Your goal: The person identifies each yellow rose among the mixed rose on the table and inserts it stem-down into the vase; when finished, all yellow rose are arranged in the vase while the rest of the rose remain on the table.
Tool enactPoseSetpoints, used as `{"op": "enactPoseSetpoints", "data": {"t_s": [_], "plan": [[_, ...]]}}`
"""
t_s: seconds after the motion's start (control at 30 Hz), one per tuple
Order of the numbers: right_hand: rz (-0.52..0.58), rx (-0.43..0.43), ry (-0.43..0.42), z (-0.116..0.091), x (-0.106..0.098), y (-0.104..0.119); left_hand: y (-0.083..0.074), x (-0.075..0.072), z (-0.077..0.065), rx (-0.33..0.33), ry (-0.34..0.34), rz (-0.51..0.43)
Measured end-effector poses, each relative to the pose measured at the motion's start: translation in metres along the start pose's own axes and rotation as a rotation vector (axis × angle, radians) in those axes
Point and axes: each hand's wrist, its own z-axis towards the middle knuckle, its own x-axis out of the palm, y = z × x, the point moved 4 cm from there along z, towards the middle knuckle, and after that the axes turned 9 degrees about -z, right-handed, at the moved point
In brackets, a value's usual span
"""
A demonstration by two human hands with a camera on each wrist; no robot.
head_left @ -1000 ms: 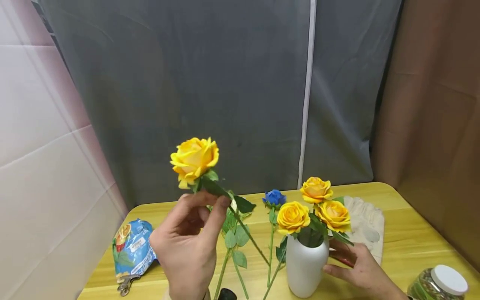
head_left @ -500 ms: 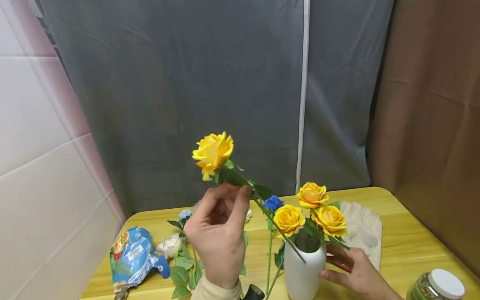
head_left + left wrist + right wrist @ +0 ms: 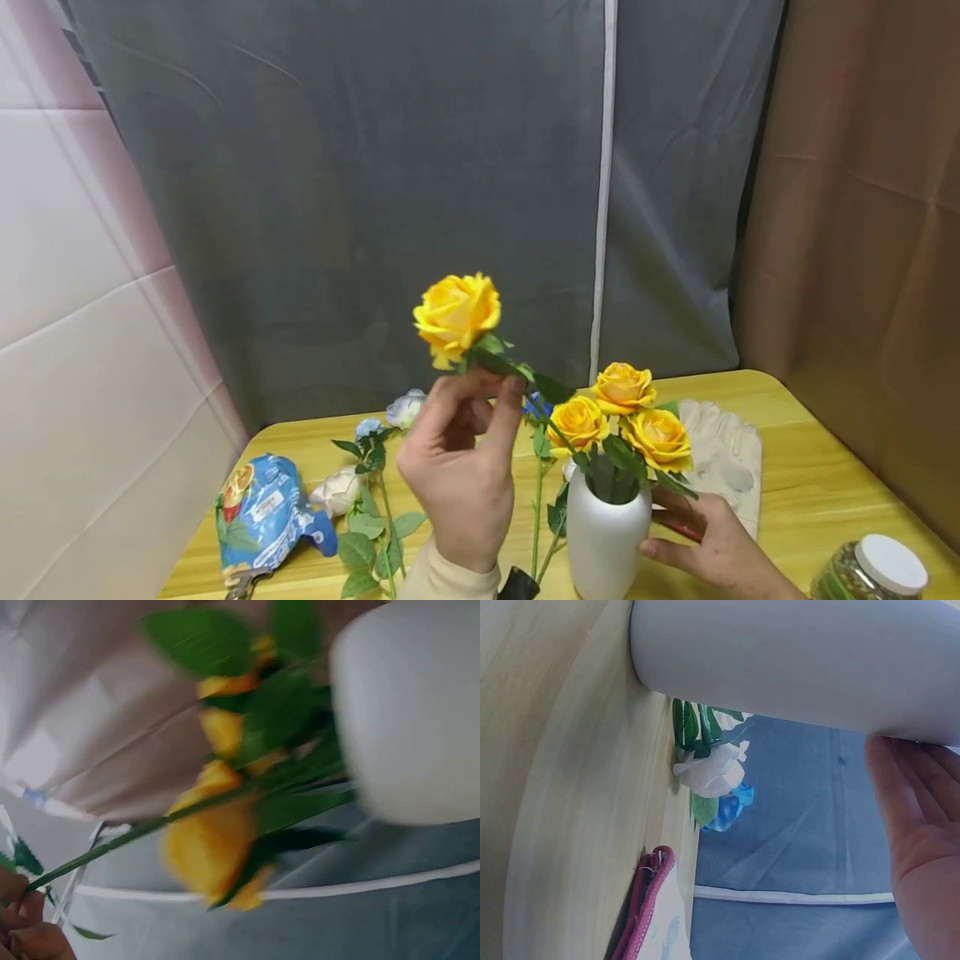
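My left hand (image 3: 465, 462) pinches the green stem of a yellow rose (image 3: 456, 317) just below its bloom. The stem slants down right toward the mouth of a white vase (image 3: 607, 533); whether its lower end is inside, I cannot tell. Several yellow roses (image 3: 656, 439) stand in the vase. My right hand (image 3: 712, 542) touches the vase's right side, its fingers (image 3: 900, 780) fairly straight in the right wrist view. In the left wrist view the stem (image 3: 142, 831) crosses blurred yellow blooms (image 3: 214, 840) beside the vase (image 3: 412, 712).
A blue snack bag (image 3: 266, 512) with a metal clip lies at the left. White (image 3: 339, 490) and pale blue flowers (image 3: 367, 427) lie near it, a dark blue flower (image 3: 536, 406) behind the vase. A glove (image 3: 720, 458) and a white-lidded jar (image 3: 870, 567) are at the right.
My left hand has moved right with the yellow rose, bringing the stem's lower part to the vase mouth. The right hand stays at the vase. The head view has shifted slightly.
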Motion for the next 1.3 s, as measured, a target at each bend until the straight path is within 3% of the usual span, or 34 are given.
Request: {"op": "enactPoseSetpoints", "data": {"t_s": [0.23, 0.43, 0.67, 0.83, 1.0, 1.1, 1.3], "plan": [[0.013, -0.012, 0.002, 0.0, 0.001, 0.0, 0.016, 0.01, -0.04, 0.039, 0.311, 0.235], [0.019, -0.057, -0.013, 0.002, 0.001, 0.004, 0.029, 0.008, -0.062, 0.032, 0.462, 0.302], [0.035, -0.085, -0.056, 0.005, -0.002, 0.008, 0.041, 0.003, -0.073, -0.089, 0.606, 0.399], [0.045, -0.125, -0.062, 0.006, -0.003, 0.01, 0.044, 0.001, -0.073, -0.104, 0.637, 0.378], [0.039, -0.102, -0.058, 0.002, -0.003, 0.007, 0.042, -0.003, -0.074, -0.155, 0.567, 0.303], [0.01, -0.093, -0.074, -0.001, -0.002, 0.004, 0.043, -0.002, -0.075, -0.228, 0.527, 0.249], [-0.004, -0.06, -0.094, -0.006, 0.0, 0.002, 0.048, 0.006, -0.077, -0.308, 0.533, 0.201]]}}
